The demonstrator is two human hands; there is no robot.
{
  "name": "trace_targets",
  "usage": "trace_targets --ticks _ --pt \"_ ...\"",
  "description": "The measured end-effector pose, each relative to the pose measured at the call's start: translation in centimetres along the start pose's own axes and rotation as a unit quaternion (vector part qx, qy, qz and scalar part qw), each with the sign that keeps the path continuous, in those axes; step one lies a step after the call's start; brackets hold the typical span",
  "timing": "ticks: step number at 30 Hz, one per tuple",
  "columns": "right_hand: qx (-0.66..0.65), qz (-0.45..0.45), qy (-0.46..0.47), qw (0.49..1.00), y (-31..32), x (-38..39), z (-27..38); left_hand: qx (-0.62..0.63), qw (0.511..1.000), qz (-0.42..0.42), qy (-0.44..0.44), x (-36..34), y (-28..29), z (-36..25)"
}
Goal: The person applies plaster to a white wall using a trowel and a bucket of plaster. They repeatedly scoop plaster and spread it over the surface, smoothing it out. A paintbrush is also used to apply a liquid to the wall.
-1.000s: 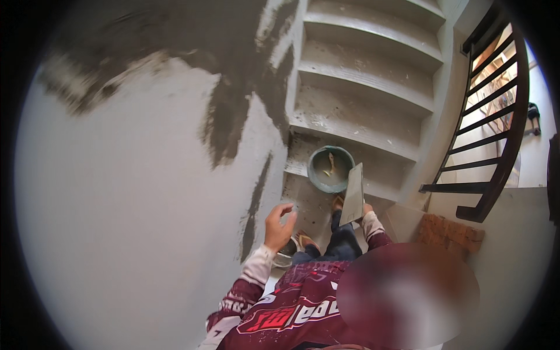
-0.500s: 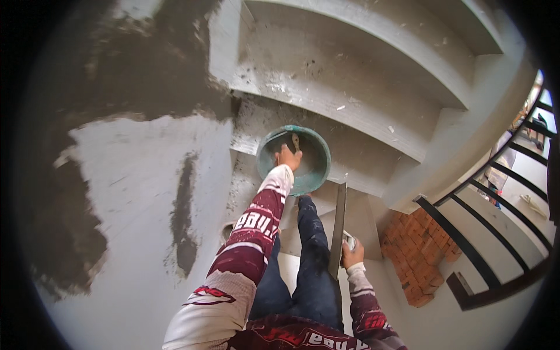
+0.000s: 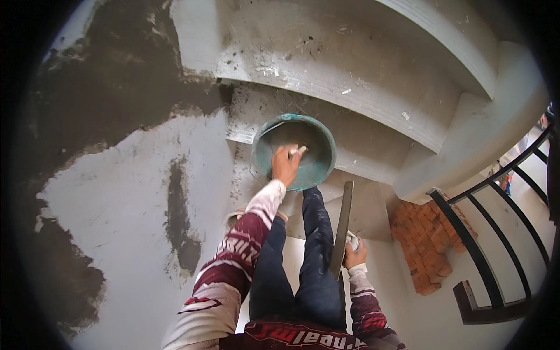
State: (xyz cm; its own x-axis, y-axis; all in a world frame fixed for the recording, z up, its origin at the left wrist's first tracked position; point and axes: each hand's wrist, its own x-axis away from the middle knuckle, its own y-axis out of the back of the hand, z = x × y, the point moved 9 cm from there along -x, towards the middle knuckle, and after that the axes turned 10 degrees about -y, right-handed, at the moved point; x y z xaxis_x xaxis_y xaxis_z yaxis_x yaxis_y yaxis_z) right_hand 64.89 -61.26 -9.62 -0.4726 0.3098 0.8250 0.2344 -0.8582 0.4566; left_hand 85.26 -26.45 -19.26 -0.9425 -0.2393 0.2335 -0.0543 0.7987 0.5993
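Note:
My left hand [image 3: 284, 166] reaches into a teal plastic bucket [image 3: 321, 172] on a stair step, its fingers closed around the pale handle of a brush [image 3: 300, 150]; the brush's far end is hard to make out in the murky bucket. My right hand [image 3: 356, 255] grips the white handle of a long, flat grey plastering trowel [image 3: 341, 224], held upright on edge beside my right thigh.
Concrete steps [image 3: 338, 81] rise ahead, speckled with splatter. On the left a white wall [image 3: 116, 198] carries dark grey plaster patches [image 3: 105, 87]. A stack of red bricks [image 3: 421, 245] lies at lower right, by a dark metal railing [image 3: 469, 256]. Another container is partly hidden behind my left leg.
My left hand moved from beside the wall into the bucket and took hold of the brush. My view has swung down closer over the bucket. The trowel is now turned edge-on.

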Motion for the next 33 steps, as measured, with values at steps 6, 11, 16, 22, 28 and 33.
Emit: trace_targets --ticks 6,11,16,22,28,33 --pt "0.045 -0.026 0.047 0.998 0.5 -1.4 -1.3 -0.017 0.991 -0.116 0.07 4.3 5.9 -1.0" --pt "-0.012 -0.043 0.099 0.994 0.5 -3.1 -2.6 -0.037 0.989 -0.129 0.059 4.5 6.2 -1.0" --pt "-0.007 0.019 -0.024 1.0 0.6 -2.4 0.3 -0.013 0.996 -0.065 0.057 3.6 5.3 -0.7" --pt "-0.056 0.017 0.006 0.998 0.9 -2.4 2.0 -0.022 0.994 -0.064 0.086 4.2 5.6 -0.3" --pt "-0.091 0.048 0.059 0.993 -0.3 -4.8 3.3 0.047 0.974 -0.159 0.154 3.1 13.3 -6.6" --pt "-0.14 0.043 0.092 0.985 -0.3 -8.4 5.8 0.268 0.92 -0.285 0.014 1.9 31.0 -20.9"
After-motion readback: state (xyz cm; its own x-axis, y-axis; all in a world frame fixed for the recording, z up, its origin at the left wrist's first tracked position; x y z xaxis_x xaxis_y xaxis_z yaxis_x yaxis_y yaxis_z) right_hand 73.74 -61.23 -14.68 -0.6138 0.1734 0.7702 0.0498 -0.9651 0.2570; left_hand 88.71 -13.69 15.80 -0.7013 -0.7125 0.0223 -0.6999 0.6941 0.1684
